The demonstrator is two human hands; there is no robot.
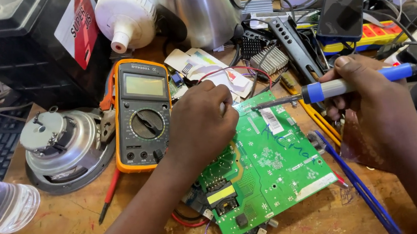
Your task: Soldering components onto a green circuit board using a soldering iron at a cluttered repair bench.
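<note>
Head view: right hand [372,95] grips soldering iron [344,84]; left hand [201,120] pinches something tiny at green circuit board [268,163].

Single head view, looking steeply down, close over cluttered workbench [340,223], hands near.

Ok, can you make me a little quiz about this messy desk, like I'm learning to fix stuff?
1. True or false: the right hand holds a blue-handled soldering iron.
2. What colour is the circuit board under the left hand?
3. Which lies left of the board: A) an orange multimeter, B) a banana, C) a hammer?

Key: 1 true. 2 green. 3 A.
</note>
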